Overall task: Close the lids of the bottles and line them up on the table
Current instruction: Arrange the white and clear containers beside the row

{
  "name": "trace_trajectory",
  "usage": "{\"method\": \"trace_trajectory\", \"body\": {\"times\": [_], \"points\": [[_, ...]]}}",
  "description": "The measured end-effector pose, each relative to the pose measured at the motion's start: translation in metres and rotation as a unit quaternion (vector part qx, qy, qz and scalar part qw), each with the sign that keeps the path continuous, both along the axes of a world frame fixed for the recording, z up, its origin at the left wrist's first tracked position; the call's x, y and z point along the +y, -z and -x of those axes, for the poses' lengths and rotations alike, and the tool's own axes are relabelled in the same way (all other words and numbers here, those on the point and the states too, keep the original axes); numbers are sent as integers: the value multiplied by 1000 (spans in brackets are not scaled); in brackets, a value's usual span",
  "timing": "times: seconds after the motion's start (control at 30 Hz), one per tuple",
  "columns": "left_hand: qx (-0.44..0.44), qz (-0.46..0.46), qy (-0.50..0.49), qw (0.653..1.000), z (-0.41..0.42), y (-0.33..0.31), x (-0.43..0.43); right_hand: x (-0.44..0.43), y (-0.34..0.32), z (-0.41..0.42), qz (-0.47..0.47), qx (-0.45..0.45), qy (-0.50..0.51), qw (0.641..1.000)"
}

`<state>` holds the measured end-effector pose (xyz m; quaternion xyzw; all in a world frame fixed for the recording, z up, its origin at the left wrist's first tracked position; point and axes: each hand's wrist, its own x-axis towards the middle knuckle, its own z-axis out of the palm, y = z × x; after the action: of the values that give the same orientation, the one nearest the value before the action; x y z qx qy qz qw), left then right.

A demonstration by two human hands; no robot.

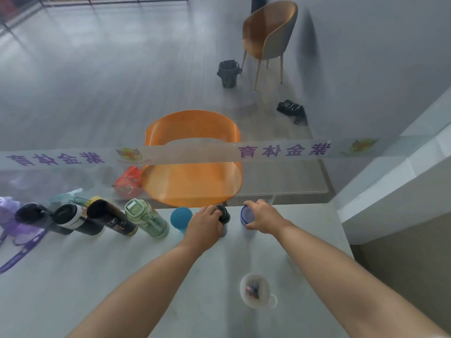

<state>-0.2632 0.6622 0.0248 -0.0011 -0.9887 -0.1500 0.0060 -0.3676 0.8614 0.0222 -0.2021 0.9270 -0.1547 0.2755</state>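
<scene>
Several bottles stand in a row along the far edge of the grey table (122, 276): a black bottle (36, 217), a black-and-white flask (75, 219), a dark bottle with gold print (112, 219), a green bottle (146, 219) and a teal-lidded bottle (181, 217). My left hand (205, 226) grips a grey bottle with a black lid (224, 214) from the side. My right hand (262, 217) is wrapped around a clear bottle with a blue-rimmed lid (244, 214) at the row's right end. Both bottle bodies are mostly hidden by my hands.
A clear plastic mug (256, 291) with small items inside stands near the front right. Purple straps (17, 252) lie at the left. A glass panel (195, 154) with purple lettering rises behind the row; beyond it are an orange chair (192, 154) and a red packet (128, 181).
</scene>
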Motion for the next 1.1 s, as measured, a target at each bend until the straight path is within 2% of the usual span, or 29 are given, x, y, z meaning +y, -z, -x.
{"method": "trace_trajectory", "body": {"times": [0.47,0.6,0.73,0.9,1.1], "points": [[4,-2,11,1000,-3,0,1,6,1,-14,-15,12,8,1000],[22,-3,49,999,-9,-6,2,13,-15,-28,21,86,29,996],[32,-6,78,996,-9,-18,4,27,-32,-57,-34,162,43,985],[27,27,124,992,-12,-25,12,48,-31,-111,-29,95,116,988],[17,38,182,982,-35,-26,25,49,-9,-186,-19,-79,124,989]]}}
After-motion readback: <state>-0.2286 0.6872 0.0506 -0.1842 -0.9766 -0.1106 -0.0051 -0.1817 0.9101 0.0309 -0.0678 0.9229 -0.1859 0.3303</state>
